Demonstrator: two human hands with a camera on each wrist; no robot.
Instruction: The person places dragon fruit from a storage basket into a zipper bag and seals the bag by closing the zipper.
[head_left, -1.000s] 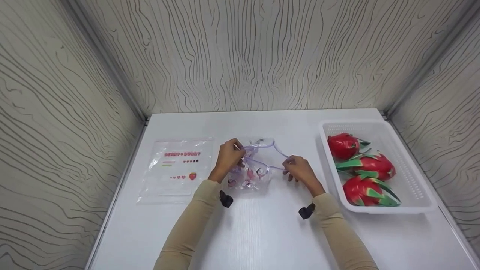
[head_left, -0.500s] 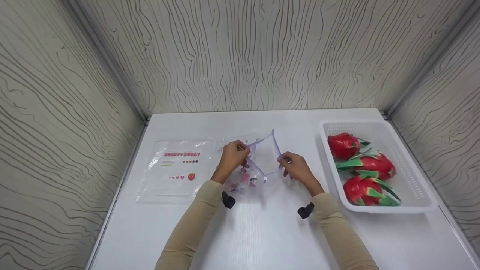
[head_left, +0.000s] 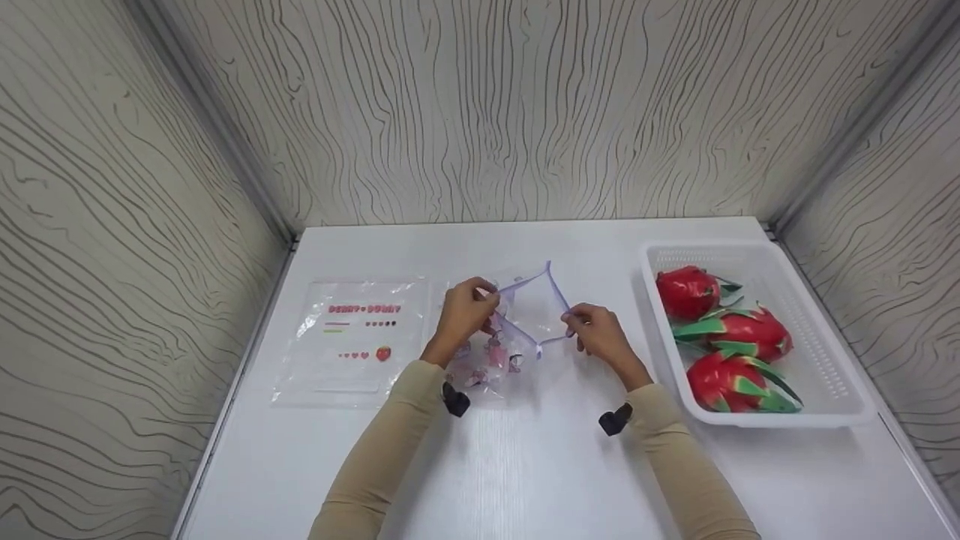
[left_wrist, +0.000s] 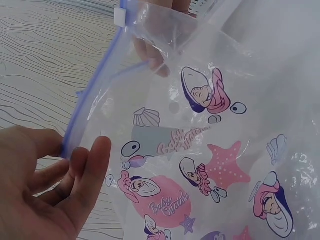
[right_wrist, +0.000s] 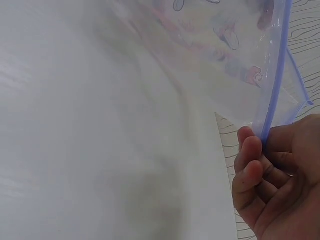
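A clear zip bag (left_wrist: 175, 165) with a purple zip edge and pink sea-creature prints is held up over the white table, its mouth spread into a diamond shape. My left hand (head_left: 463, 315) pinches one side of the purple edge between thumb and fingers. Opposite it, my right hand (head_left: 598, 331) pinches the other side; the right wrist view shows its thumb and fingertips (right_wrist: 250, 145) on the rim. A small white slider (left_wrist: 120, 17) sits on the zip. Nothing shows inside the bag.
To the left, a second clear bag (head_left: 300, 375) with red lettering and a strawberry print lies flat. On the right stands a white plastic basket (head_left: 825, 337) holding three red dragon fruits (head_left: 742, 335) with green leaves. Patterned panels (head_left: 487, 112) enclose the table.
The bag's mouth has been pulled from a narrower, slanted gap into a wide diamond. My left hand has shifted slightly right. The basket and the flat bag stay in place.
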